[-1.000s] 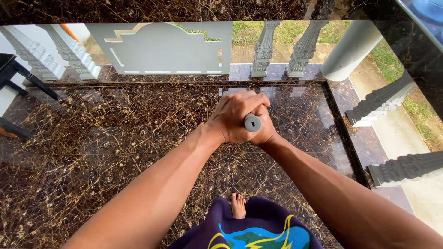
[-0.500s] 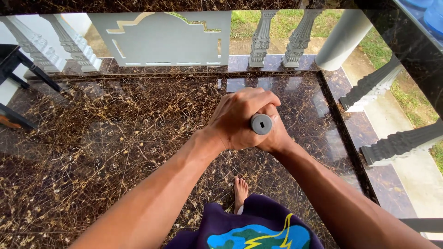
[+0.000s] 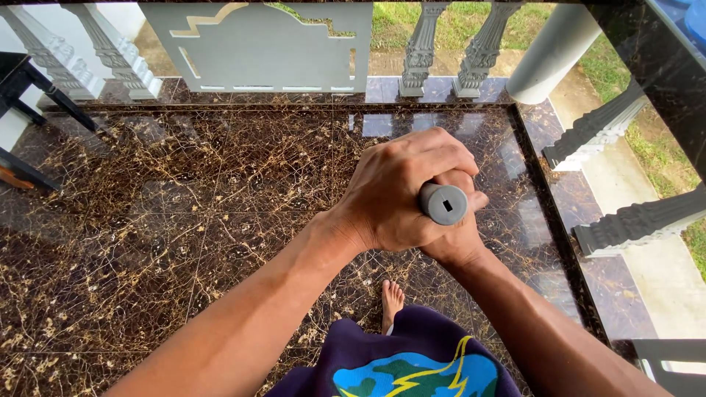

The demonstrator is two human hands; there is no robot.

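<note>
Risen nearer and slightly right since a second ago, with the grey handle end point(image 3: 443, 204) looming larger and the balustrade slid toward the far edge. Clamped together round that handle: left hand point(image 3: 401, 192) wrapped over on top, right hand point(image 3: 457, 237) tucked under and partly hidden, fingers of both closed tight, no gap showing. Only the capped end with its small slot visible; shaft and whatever working head lies below hidden behind the fists, so contact with the floor cannot be told.

Probably a long-handled floor tool mid-stroke. Best kept with both fists stacked close as now, wrists straight, pull drawn along the shaft rather than sideways. Worth minding the bare foot point(image 3: 393, 301) just near of the hands, under the dark printed garment point(image 3: 412, 367).

Farther out: glossy brown marble floor point(image 3: 184, 213), dark border strip at right, grey balusters point(image 3: 421, 51) and a pale cut-out panel point(image 3: 257, 48) at the far side, a white column point(image 3: 548, 59) far right, dark furniture legs point(image 3: 29, 95) at left.
</note>
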